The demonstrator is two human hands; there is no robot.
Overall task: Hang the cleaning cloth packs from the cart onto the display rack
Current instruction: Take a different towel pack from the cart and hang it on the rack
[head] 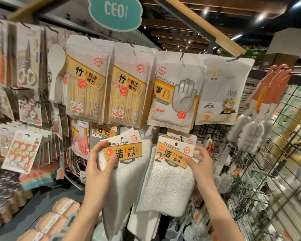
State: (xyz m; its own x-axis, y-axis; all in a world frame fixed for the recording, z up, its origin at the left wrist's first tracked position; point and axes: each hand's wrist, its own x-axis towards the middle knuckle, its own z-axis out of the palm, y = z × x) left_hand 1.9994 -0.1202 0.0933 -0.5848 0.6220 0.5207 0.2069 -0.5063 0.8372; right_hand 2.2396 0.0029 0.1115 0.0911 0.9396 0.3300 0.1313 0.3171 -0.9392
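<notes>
- The left hand [102,159] pinches the label card of one cleaning cloth pack [123,164], thumb on the front, the white cloth hanging below it.
- The right hand [199,160] grips a second cleaning cloth pack [170,173] by its card edge, just beside the first.
- Both packs are held up before the display rack [215,131], below the hanging chopstick bags [87,80] and the disposable gloves bag [175,91].
- A teal CEO sign [115,12] hangs topmost.
</notes>
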